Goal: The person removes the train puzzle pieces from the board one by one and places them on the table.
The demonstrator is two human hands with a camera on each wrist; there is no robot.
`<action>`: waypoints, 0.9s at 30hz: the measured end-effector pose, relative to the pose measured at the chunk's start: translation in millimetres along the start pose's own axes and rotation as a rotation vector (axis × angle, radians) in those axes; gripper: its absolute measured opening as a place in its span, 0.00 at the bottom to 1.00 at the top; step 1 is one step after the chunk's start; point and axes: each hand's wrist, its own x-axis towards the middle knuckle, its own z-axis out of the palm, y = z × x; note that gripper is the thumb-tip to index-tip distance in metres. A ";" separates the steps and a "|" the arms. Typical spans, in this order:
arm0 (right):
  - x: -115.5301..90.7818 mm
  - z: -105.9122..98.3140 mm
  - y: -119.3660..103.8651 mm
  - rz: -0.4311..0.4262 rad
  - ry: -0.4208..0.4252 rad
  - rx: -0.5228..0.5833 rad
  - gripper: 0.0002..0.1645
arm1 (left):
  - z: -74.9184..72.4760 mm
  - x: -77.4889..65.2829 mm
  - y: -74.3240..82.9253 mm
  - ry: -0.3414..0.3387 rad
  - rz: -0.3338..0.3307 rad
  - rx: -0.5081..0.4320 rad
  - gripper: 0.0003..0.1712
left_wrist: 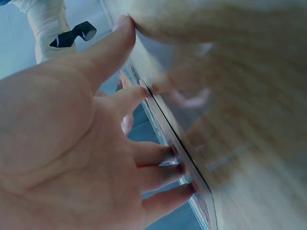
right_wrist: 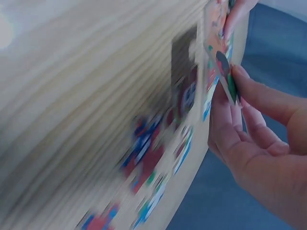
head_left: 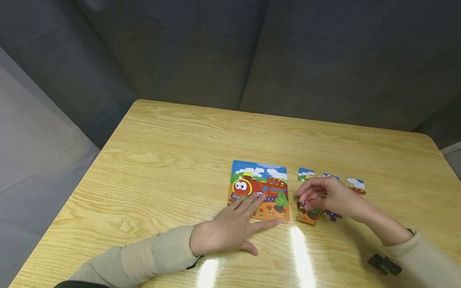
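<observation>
A cartoon train jigsaw puzzle [head_left: 276,185] lies flat on the table, its picture showing a red engine, clouds and a tree. My left hand [head_left: 230,230] rests with straight, spread fingers on the puzzle's lower part; in the left wrist view its fingertips [left_wrist: 180,167] touch along the board's edge. To the right, my right hand [head_left: 333,196] pinches a puzzle piece between thumb and fingers. The right wrist view shows this piece [right_wrist: 224,72] tilted, with orange and green on it, close beside the board. The hand covers part of the piece in the head view.
Several loose puzzle pieces lie in rows right of the board, among them a cloud piece [head_left: 355,183], a sky-and-hill piece [head_left: 306,173] and a dark blue piece [head_left: 332,216]. A black device [head_left: 384,264] sits by the right sleeve. Grey curtains [head_left: 252,52] hang behind the wooden table [head_left: 173,160].
</observation>
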 end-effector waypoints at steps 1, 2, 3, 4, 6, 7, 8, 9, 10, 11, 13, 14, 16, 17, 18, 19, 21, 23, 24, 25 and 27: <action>-4.9 -2.6 3.8 -0.002 -0.006 0.007 0.16 | 0.2 -0.1 0.0 0.000 0.000 0.003 0.45; -10.1 -5.1 8.0 -0.004 -0.012 0.023 0.17 | 0.4 -0.2 -0.1 0.004 0.002 0.005 0.45; -15.7 -7.6 12.7 -0.010 -0.019 0.031 0.17 | 0.7 -0.3 -0.2 0.006 0.003 0.005 0.45; -21.5 -10.5 17.8 -0.016 -0.022 0.021 0.17 | 0.9 -0.3 -0.3 0.009 0.004 0.007 0.45; -33.2 -16.1 28.5 -0.029 -0.027 -0.007 0.17 | 1.0 -0.6 -0.6 0.014 0.008 0.001 0.45; -39.1 -18.7 33.6 -0.025 -0.029 -0.018 0.17 | 1.0 -0.7 -0.8 0.016 0.010 0.002 0.45; -44.6 -21.2 38.7 -0.021 -0.030 -0.032 0.16 | 1.0 -0.8 -1.0 0.016 0.010 0.002 0.45; -49.9 -23.3 43.5 -0.017 -0.031 -0.051 0.16 | 1.0 -0.9 -1.2 0.016 0.010 0.000 0.45; -54.9 -25.3 48.0 -0.009 -0.030 -0.064 0.16 | 1.0 -1.1 -1.3 0.016 0.009 -0.003 0.45; -59.7 -26.8 52.2 -0.003 -0.027 -0.073 0.16 | 0.9 -1.2 -1.5 0.015 0.009 -0.006 0.45; -68.5 -29.0 59.8 -0.008 -0.008 -0.122 0.16 | 0.9 -1.5 -1.7 0.016 0.009 -0.010 0.45; -72.3 -29.7 63.2 -0.015 0.007 -0.149 0.15 | 0.9 -1.6 -1.8 0.016 0.008 -0.017 0.45; -78.8 -30.8 69.2 -0.038 0.039 -0.210 0.15 | 1.0 -1.7 -2.0 0.018 0.009 -0.023 0.45; -81.4 -31.1 71.9 -0.052 0.055 -0.238 0.15 | 1.1 -1.7 -2.0 0.018 0.009 -0.022 0.45; -84.0 -31.2 74.2 -0.062 0.071 -0.264 0.15 | 1.1 -1.8 -2.1 0.017 0.008 -0.028 0.45; -86.4 -31.0 76.3 -0.074 0.089 -0.288 0.15 | 1.1 -1.7 -2.1 0.017 0.009 -0.028 0.45; -90.9 -30.6 79.9 -0.080 0.119 -0.318 0.15 | 1.2 -1.5 -2.0 0.018 0.012 -0.034 0.45; -94.9 -29.9 82.6 -0.086 0.154 -0.349 0.15 | 1.1 -1.4 -1.9 0.019 0.014 -0.039 0.45; -96.6 -29.3 83.5 -0.090 0.177 -0.367 0.16 | 1.0 -1.3 -1.7 0.019 0.015 -0.042 0.45; -97.6 -28.7 84.3 -0.096 0.198 -0.384 0.17 | 1.1 -1.2 -1.6 0.019 0.015 -0.040 0.45; -98.9 -27.5 85.7 -0.111 0.235 -0.401 0.18 | 1.1 -1.1 -1.5 0.015 0.013 -0.044 0.45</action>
